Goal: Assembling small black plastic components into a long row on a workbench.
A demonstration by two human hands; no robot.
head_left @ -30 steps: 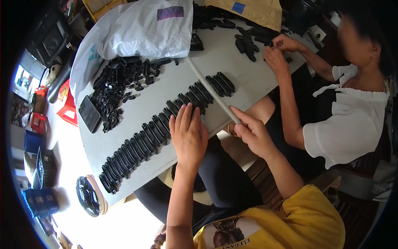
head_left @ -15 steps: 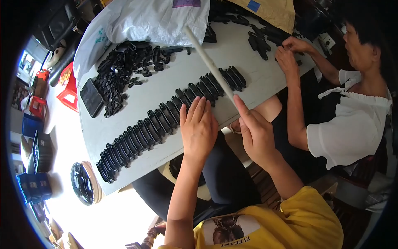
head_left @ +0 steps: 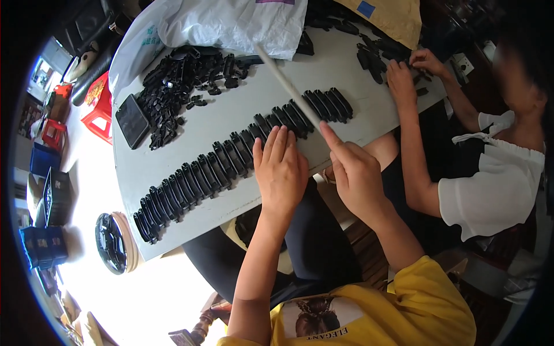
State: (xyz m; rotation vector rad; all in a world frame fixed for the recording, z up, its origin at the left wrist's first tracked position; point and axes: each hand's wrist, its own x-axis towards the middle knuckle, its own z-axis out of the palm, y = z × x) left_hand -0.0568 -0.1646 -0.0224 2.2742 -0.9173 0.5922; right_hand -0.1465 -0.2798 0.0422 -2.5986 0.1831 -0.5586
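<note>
A long row of curved black plastic pieces, set side by side, runs slantwise along the near part of the grey table. My left hand lies over the row near its middle, fingers stretched out and resting on the pieces; some are hidden under it. In my right hand is a long pale stick, gripped at its near end with the index finger extended along it. The stick slants up and away to the left, crossing over the right part of the row.
Loose small black parts form a heap at the far left, beside a dark phone. A white sack lies at the back. On the right, a co-worker's hands handle black pieces. A red stool stands left.
The whole view has shifted slightly. My hands and the stick keep nearly the same place over the row. The co-worker's hands have moved a little apart.
</note>
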